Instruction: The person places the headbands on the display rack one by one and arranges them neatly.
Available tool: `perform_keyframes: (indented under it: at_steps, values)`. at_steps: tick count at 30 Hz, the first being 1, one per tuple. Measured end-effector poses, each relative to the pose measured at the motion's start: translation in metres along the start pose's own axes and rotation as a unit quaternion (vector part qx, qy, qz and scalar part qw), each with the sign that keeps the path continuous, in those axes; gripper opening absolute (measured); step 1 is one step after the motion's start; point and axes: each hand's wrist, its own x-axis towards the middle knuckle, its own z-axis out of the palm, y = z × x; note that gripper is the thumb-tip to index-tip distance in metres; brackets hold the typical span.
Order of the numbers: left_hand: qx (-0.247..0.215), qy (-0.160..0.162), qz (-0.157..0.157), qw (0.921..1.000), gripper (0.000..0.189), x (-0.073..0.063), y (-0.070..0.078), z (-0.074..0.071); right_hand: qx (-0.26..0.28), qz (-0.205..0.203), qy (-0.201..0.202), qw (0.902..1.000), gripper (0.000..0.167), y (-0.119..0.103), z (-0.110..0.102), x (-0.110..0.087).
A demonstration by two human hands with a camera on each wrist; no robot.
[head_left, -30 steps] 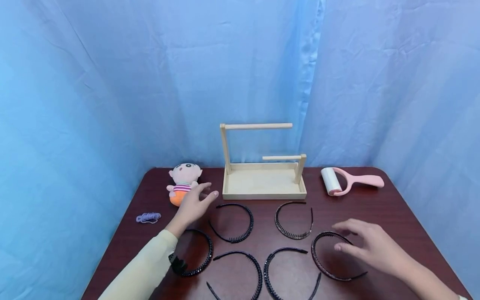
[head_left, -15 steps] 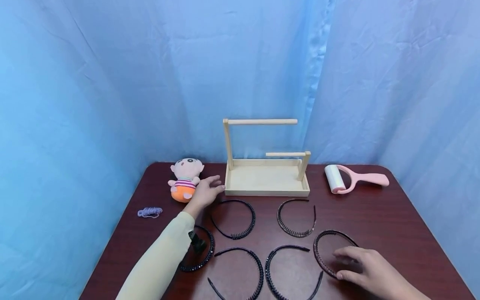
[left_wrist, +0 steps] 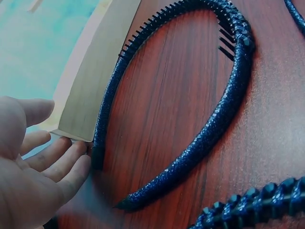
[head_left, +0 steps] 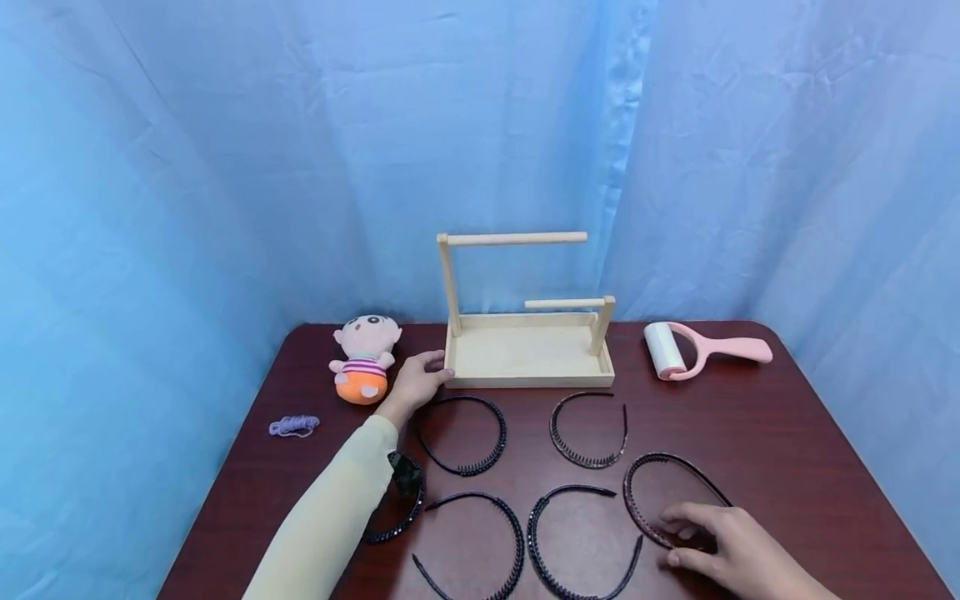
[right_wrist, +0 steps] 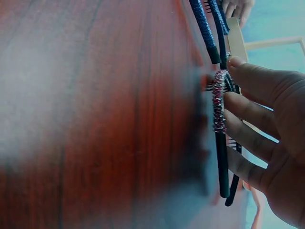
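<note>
My left hand (head_left: 415,382) is at the left end of a pale wooden rack (head_left: 529,382) with a shallow tray base and two crossbars. Its loosely extended fingers touch the tray's corner in the left wrist view, where the thumb stands apart. Just in front of it lies a dark blue glittery headband (left_wrist: 190,155) with comb teeth. My right hand (head_left: 712,533) is low over a dark reddish headband (head_left: 628,500) at the table's right. In the right wrist view its fingers are relaxed beside that sparkly headband (right_wrist: 218,105); contact is hard to tell.
Several other headbands lie on the dark red table, including a brown one (head_left: 587,461) and two black ones in front (head_left: 517,533). A plush doll (head_left: 363,367) and purple cord (head_left: 294,426) are at left. A pink lint roller (head_left: 705,350) lies back right, before blue curtains.
My left hand has moved right from beside the plush doll to the rack's left end. My right hand has come down and nearer over the reddish headband. The head view has shifted slightly.
</note>
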Motion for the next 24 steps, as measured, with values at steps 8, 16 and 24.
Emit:
perform_keyframes:
  at_steps: [8, 16, 24]
  values:
    - [0.012, -0.004, -0.005, 0.9999, 0.053, 0.002, -0.007, 0.001, 0.025, 0.009, -0.027, 0.9993, 0.039, 0.003, 0.004, 0.0]
    - [0.009, -0.008, -0.015, 0.9998, 0.052, 0.005, -0.004, 0.002, -0.018, -0.019, 0.034, 0.9991, 0.031, 0.003, 0.01, 0.0]
    - [0.017, -0.008, -0.026, 0.9995, 0.051, 0.006, 0.0, 0.001, -0.039, 0.006, 0.102, 0.994, 0.029, 0.002, 0.022, 0.002]
